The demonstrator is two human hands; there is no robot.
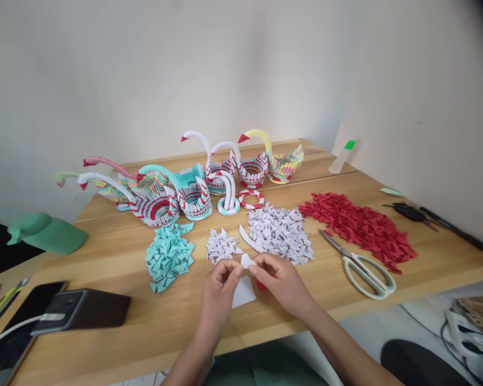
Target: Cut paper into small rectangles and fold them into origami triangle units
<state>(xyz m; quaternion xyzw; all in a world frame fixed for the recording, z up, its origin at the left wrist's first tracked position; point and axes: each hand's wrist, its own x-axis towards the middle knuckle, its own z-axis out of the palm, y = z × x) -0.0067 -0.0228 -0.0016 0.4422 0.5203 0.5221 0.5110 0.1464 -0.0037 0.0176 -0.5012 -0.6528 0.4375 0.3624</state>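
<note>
Between my fingertips is a small white paper piece (247,261). My left hand (225,279) pinches it from the left, and my right hand (277,276) pinches it from the right. Below them a flat white paper (244,292) lies on the table, with a bit of red beside it, partly under my right hand. Just beyond my hands are a small pile of white folded pieces (221,245), a curved white strip (249,239) and a larger white pile (282,233).
Teal pieces (169,257) lie left, red pieces (358,228) and scissors (366,271) right. Several paper swans (156,208) and a red-white ring (251,199) stand behind. A green bottle (50,233), black device (88,308) and phone (28,321) are at left; keys (410,212) far right.
</note>
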